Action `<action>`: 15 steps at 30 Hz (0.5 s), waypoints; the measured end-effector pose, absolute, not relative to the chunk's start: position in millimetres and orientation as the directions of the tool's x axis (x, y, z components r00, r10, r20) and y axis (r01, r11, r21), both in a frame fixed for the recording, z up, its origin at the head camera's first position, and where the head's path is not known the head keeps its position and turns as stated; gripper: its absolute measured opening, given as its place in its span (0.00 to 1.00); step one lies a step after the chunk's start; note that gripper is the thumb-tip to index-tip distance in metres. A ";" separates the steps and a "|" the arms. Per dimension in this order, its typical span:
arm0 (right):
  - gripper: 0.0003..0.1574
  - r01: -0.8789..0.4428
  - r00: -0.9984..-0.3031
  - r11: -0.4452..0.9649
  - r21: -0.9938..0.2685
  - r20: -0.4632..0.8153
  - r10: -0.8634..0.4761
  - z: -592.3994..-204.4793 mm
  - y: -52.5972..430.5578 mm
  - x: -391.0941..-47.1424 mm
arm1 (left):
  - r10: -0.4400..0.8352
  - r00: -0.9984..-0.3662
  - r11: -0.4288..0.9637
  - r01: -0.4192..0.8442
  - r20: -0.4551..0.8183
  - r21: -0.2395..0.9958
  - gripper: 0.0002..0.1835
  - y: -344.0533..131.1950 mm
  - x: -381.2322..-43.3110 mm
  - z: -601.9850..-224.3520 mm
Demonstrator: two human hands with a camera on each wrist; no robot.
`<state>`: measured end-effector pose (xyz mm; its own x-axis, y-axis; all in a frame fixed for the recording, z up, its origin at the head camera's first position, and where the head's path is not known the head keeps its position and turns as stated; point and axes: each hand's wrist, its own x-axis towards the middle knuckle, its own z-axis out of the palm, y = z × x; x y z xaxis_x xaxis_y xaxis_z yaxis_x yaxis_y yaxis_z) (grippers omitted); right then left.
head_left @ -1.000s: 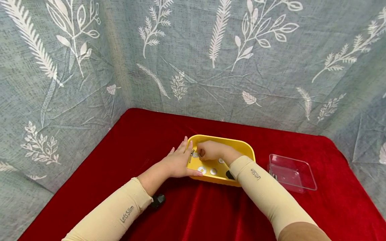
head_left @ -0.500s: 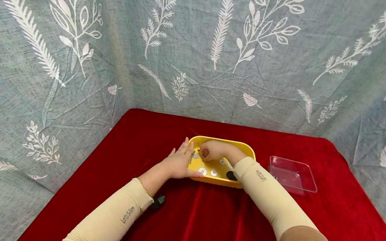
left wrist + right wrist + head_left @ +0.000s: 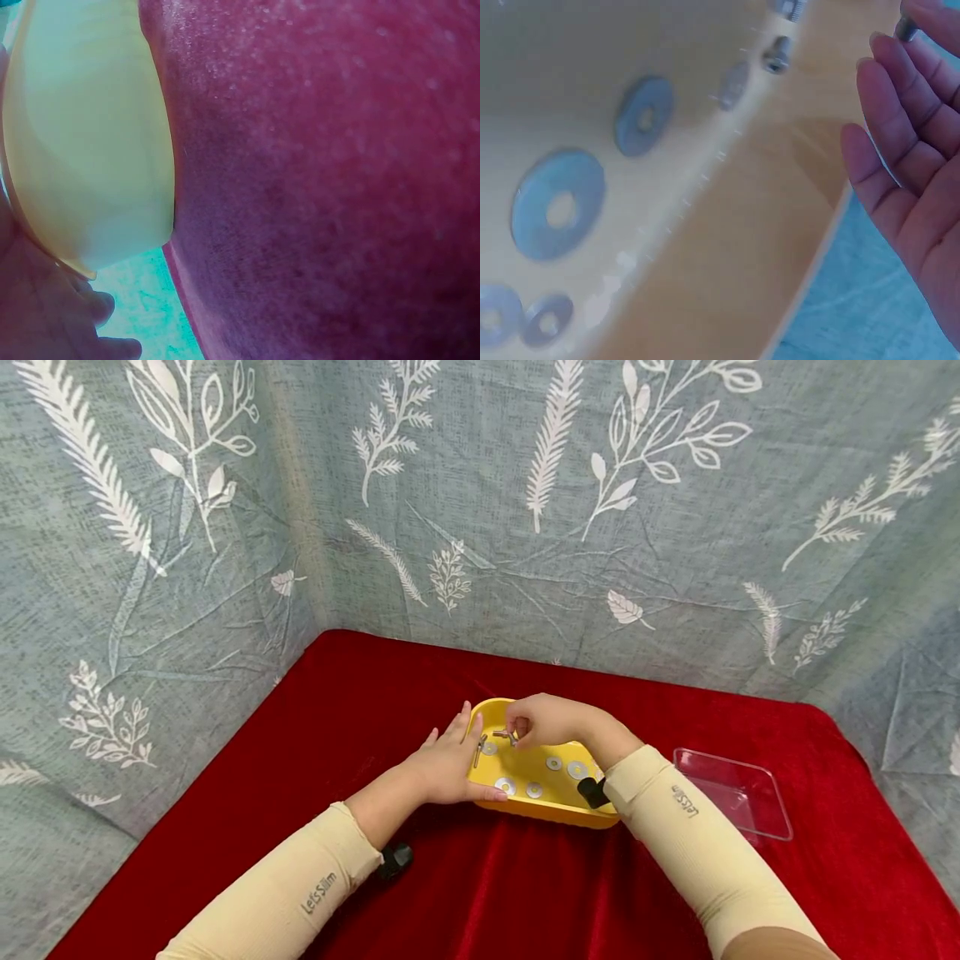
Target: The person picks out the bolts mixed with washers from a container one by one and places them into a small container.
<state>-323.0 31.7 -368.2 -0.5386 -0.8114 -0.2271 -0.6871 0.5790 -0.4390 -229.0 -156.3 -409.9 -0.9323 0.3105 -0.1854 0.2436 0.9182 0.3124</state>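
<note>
My left hand point(image 3: 448, 770) rests with spread fingers over the left end of the yellow bin point(image 3: 540, 811). In the left wrist view the bin's outer wall point(image 3: 90, 135) stands beside that hand. My right hand point(image 3: 553, 720) is above the bin, thumb and fingertips pinching a small metal bolt point(image 3: 906, 28), mostly hidden by the fingers. On the bin floor lie socket-head bolts, such as a bolt point(image 3: 776, 56) near the wall, and a longer bolt point(image 3: 480, 752) by my left fingers. Several flat washers are scattered there, among them a large washer point(image 3: 559, 204).
A clear plastic box point(image 3: 738, 793) stands right of the bin, partly behind my right forearm. Red cloth point(image 3: 375, 693) covers the table. A patterned curtain point(image 3: 480, 527) hangs behind it. Black wrist cameras sit under both wrists.
My right hand has risen from the bin floor and moved to the right with the bolt in its fingertips, uncovering another bolt on the floor. The left hand has stayed in place.
</note>
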 end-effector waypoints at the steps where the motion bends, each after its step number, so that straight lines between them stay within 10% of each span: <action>1: 0.07 -0.688 -0.538 0.575 -0.443 -0.221 -0.814 -364.8 34.6 -321.9 | 0.309 -0.933 0.919 0.242 -0.186 0.311 0.66 -156.4 -229.1 -410.2; 15: 0.08 -0.659 -0.567 0.560 -0.502 -0.158 -0.809 -330.4 95.6 -305.3 | 0.305 -0.937 0.918 0.242 -0.169 0.314 0.66 -154.5 -226.6 -407.4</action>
